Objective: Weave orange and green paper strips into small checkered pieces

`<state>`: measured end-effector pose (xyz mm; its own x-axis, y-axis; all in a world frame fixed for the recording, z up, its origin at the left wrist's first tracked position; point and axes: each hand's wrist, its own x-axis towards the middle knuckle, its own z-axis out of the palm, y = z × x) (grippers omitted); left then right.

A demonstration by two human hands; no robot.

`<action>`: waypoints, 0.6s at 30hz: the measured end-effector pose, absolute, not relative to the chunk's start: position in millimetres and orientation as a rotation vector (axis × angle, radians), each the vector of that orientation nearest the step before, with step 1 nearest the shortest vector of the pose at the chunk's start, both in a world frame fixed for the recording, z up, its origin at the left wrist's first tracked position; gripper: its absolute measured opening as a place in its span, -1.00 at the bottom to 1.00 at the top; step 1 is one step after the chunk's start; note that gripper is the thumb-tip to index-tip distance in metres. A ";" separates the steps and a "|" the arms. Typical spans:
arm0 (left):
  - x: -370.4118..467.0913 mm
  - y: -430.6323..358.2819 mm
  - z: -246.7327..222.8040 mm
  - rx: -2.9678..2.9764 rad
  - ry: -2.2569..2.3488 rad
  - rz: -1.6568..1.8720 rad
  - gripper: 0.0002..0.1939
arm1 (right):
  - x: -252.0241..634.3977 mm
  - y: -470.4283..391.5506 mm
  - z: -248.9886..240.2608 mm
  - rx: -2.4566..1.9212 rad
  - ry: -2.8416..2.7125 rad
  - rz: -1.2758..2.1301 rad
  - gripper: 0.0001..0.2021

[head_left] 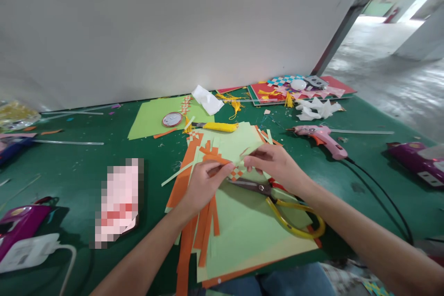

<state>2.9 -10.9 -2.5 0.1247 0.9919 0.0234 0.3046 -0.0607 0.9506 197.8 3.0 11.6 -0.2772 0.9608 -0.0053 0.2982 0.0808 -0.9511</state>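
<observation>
Weaving (237,174), one piece, orange and pale green checks: centre of the frame, raised between two bare hands, above a paper stack.

Left hand (210,178), one: centre of the frame; thumb and forefinger closed to a pinch on the left part of the weaving.

Right hand (270,163), one: just right of centre; fingers drawn together at the weaving's right end, pinching a pale green strip (250,150).

Paper stack (239,236), mostly pale green: lower centre, near edge overhanging an orange layer.

Orange strips (205,229), several, loose: lower centre, lying over the stack's left side and beyond it.

Scissors (265,188), one pair, yellow handles: right of centre, lying on the stack, blades pointing left, just under the weaving.

Utility knife (220,126), one, yellow: upper centre, beyond the hands, lying crosswise.

Round disc (172,119), one, red rim: upper left of centre, partly on a light green sheet (149,115).

White tissue (208,100), one, folded: upper centre.

Glue gun (322,138), one, pink, orange trigger, black cord: right of the frame, nozzle pointing left.

Crumpled paper (318,108), white: upper right.

Red boards (343,87), stacked: upper right, bearing a blue and white checked strip (282,80).

Purple devices, two: one at the right edge (412,159), one at the lower left (26,222).

Surface (149,157), one, green: beneath all the above.
</observation>
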 end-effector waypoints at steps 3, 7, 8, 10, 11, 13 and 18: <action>2.2 -9.6 -3.4 1.409 1.354 1.036 -0.69 | 214.8 -3.7 13.7 -1.398 -1.950 0.847 -0.82; 1.4 -7.7 -4.3 1.290 1.344 1.098 -0.78 | 241.5 -33.0 11.4 -1.575 -2.364 0.367 -0.88; 1.4 -7.4 -4.5 1.273 1.341 1.112 -0.78 | 247.1 -41.8 9.3 -1.610 -2.431 0.323 -0.87; 1.1 -7.5 -5.0 1.264 1.341 1.140 -0.77 | 255.9 -57.4 3.3 -1.617 -2.511 0.319 -0.86; 0.9 -8.0 -5.2 1.275 1.334 1.157 -0.78 | 259.0 -63.4 -0.3 -1.581 -2.533 0.331 -0.84; 0.2 -10.3 -5.7 1.347 1.283 1.216 -0.81 | 263.4 -70.7 -7.9 -1.546 -2.528 0.306 -0.74; -2.3 -17.3 -6.8 1.678 1.038 1.355 -0.92 | 267.2 -72.4 -20.8 -1.538 -2.502 0.288 -0.71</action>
